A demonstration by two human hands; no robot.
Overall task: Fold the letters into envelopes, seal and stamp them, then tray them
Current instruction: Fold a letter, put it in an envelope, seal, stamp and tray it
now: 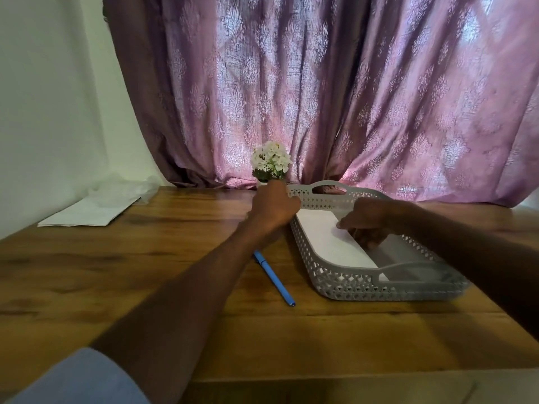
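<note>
— Fingers of the right hand (368, 221) are curling down onto the white envelope (332, 243), pressing on its right edge inside the grey tray (388, 284); whether they are pinching it or only touching, I cannot tell.

— What is lying around that grip, biggest first?

— Behind it, a purple patterned curtain (335, 91) is hanging across the whole back. Under it, the wooden table (131, 272) is carrying everything. Around it, the tray's perforated walls are enclosing the envelope, which is lying flat along the tray's left side, with bare grey floor showing to the right of the fingers. Well to the left of the grip, white papers (87, 212) are resting at the table's far left edge, with crumpled clear plastic (122, 189) just behind them. Up and left of it, a small bunch of white flowers (271, 163) is standing against the curtain. Down and left of it, a blue pen (274, 278) is lying just outside the tray's left wall.

— And the other hand?

— That left hand (275, 207) is reaching forward at the tray's far left corner, just below the flowers, its back facing the camera; its fingers are hidden, so its hold is unclear. Both forearms are stretching out over the table, the left one crossing above the pen's top end. A blue sleeve (81, 377) is showing at the near left.
</note>
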